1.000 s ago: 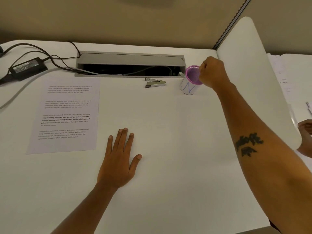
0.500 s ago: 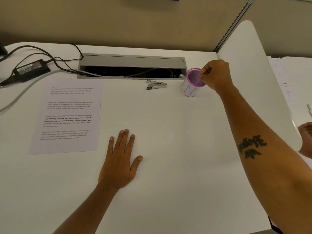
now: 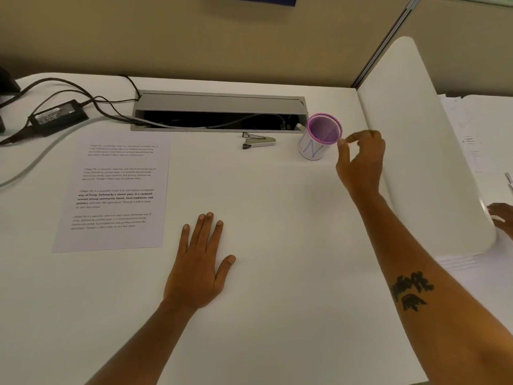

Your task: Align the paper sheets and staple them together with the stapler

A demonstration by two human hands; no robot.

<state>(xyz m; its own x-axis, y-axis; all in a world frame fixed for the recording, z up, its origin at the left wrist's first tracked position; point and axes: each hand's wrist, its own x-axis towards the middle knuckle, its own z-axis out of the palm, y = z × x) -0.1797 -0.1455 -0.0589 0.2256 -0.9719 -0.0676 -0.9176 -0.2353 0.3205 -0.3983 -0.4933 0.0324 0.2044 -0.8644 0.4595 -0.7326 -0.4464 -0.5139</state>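
Observation:
A printed paper sheet (image 3: 116,190) lies flat on the left part of the white desk (image 3: 277,218). A small silver stapler (image 3: 258,140) rests near the back, just in front of the cable tray. My left hand (image 3: 201,262) lies flat on the desk, palm down, fingers spread, right of the sheet. My right hand (image 3: 361,159) hovers just right of a purple mesh cup (image 3: 323,132), fingers loosely curled and holding nothing, apart from the cup's rim.
A grey cable tray (image 3: 219,102) stands open along the back. A black power adapter (image 3: 58,115) and cables lie at back left. A white divider panel (image 3: 416,140) bounds the right side; another person's hand (image 3: 502,218) and papers lie beyond it.
My right hand has let go of the purple cup's rim and pulled back down and to the right. The left hand has stayed flat.

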